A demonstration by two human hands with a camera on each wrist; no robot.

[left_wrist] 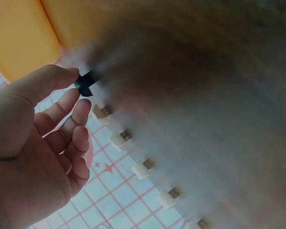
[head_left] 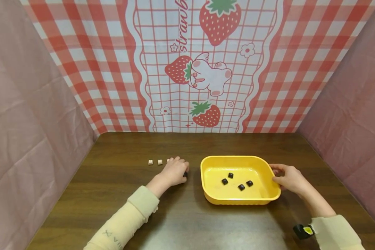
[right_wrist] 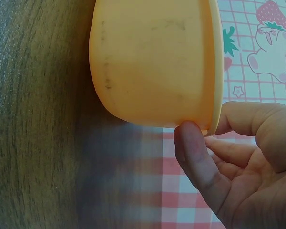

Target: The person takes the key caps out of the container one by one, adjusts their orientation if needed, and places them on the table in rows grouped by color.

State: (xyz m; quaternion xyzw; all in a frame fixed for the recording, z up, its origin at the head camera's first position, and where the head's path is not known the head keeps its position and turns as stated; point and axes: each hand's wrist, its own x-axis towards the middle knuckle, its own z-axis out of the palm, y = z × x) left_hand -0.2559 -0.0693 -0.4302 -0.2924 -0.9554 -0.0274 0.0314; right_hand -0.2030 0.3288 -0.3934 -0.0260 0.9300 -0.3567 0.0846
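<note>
My left hand (head_left: 175,172) pinches a black keycap (left_wrist: 86,84) between thumb and index finger, close over the table left of a yellow plastic basin (head_left: 240,201). The other fingers curl loosely in the left wrist view. Beside that hand runs a row of small cream keycaps (left_wrist: 143,169); in the head view the hand hides part of it. Several black keycaps (head_left: 241,187) lie scattered on the basin's floor. At the basin's right end my right hand (head_left: 291,177) grips the rim, thumb and fingers on either side of the wall, as the right wrist view shows.
The dark wooden table (head_left: 118,198) ends at a strawberry-patterned cloth (head_left: 206,69) at the back. Pink curtains (head_left: 340,90) hang on both sides. A black wrist device (head_left: 303,231) sits by the right sleeve.
</note>
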